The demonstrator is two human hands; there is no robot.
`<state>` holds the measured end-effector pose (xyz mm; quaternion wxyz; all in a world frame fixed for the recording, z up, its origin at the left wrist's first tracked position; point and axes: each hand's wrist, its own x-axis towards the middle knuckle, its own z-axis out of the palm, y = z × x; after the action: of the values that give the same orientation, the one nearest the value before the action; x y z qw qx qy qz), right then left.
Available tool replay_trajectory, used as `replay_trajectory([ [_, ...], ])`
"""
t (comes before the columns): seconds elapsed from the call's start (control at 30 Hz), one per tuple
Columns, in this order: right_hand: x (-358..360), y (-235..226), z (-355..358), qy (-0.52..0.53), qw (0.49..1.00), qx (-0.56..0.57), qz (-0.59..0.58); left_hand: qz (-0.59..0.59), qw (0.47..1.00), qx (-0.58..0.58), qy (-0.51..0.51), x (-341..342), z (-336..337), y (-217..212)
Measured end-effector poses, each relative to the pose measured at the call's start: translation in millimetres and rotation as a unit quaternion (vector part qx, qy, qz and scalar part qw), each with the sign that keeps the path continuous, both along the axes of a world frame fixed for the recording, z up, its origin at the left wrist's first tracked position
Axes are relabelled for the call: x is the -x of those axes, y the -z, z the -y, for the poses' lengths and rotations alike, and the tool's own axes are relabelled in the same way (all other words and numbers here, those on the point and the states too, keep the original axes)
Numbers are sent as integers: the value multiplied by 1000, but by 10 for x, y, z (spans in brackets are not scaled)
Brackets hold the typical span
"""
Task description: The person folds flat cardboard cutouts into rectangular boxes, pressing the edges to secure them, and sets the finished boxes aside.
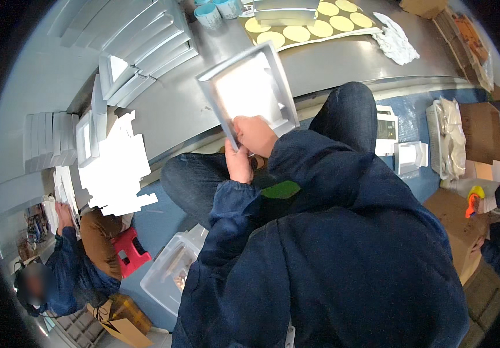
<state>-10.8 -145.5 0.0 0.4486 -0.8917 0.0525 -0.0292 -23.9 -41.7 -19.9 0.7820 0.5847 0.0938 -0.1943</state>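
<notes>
An open, shallow box with grey-white walls is tilted up above my lap, close to the steel table's front edge. Its inside is so bright that detail is lost. My left hand is closed around the box's near corner from below. My right hand is curled over the near wall, fingers bent and pressed against the inside close to the same corner. Its fingertips are partly hidden. A dark band shows at one wrist.
Stacked grey-white boxes and flat white sheets lie on the table to the left. Beyond are blue cups, a sheet of yellow circles and a white cloth. Co-workers sit left and stand right, near cartons.
</notes>
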Motion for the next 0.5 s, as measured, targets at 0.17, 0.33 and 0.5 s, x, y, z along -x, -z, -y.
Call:
replay_trajectory([
  [0.17,22,-210,-29,-6,999,-14,29,-20,999,15,41,-1,-71,-165],
  [0.33,-12,31,-68,65,995,-69,37,113,985,-109,70,-49,-62,150],
  [0.5,-77,-164,26,-46,971,209,-106,-55,995,61,56,-26,-186,-244],
])
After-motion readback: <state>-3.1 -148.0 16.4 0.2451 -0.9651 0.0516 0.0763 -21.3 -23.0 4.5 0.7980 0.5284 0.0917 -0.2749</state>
